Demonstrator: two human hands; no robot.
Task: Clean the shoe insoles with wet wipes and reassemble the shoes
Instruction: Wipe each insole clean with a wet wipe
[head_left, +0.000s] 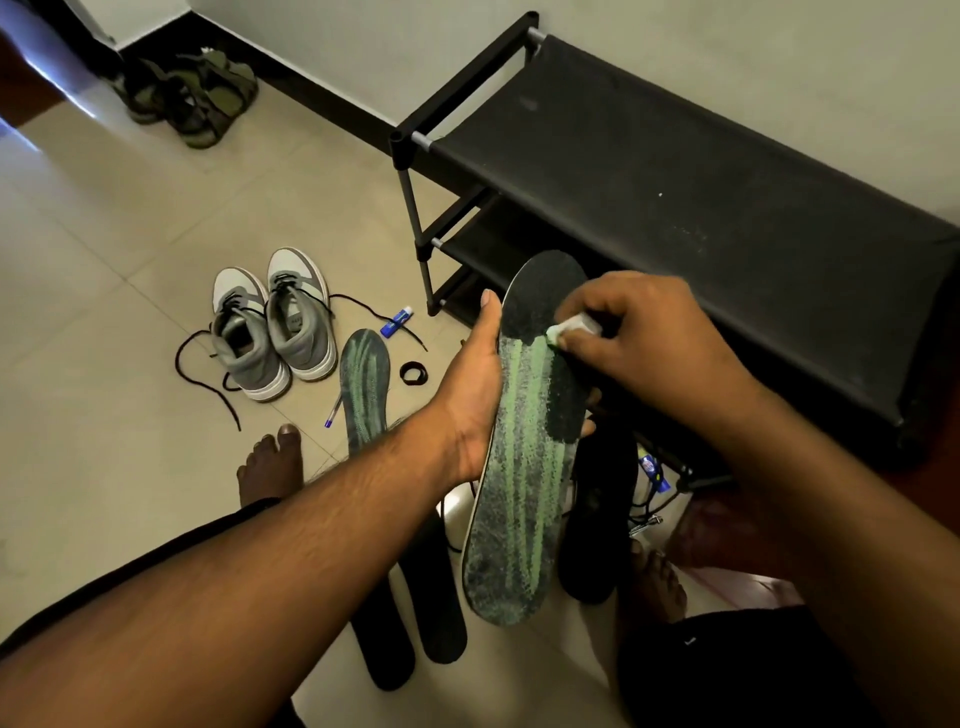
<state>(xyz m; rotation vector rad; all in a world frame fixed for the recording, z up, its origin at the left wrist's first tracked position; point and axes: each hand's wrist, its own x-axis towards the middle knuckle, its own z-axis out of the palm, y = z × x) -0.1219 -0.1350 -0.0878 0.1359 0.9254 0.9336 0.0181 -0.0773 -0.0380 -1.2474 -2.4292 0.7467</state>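
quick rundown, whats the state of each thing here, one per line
left hand: grips the held insole by its edge
right hand: pinches a white wipe
white wipe: pressed on the held insole
held insole: off the floor, upper part dark, rest streaked green
second insole: flat on the floor, streaked green
grey shoes: upright, side by side, laces loose
shoe rack: top shelf bare
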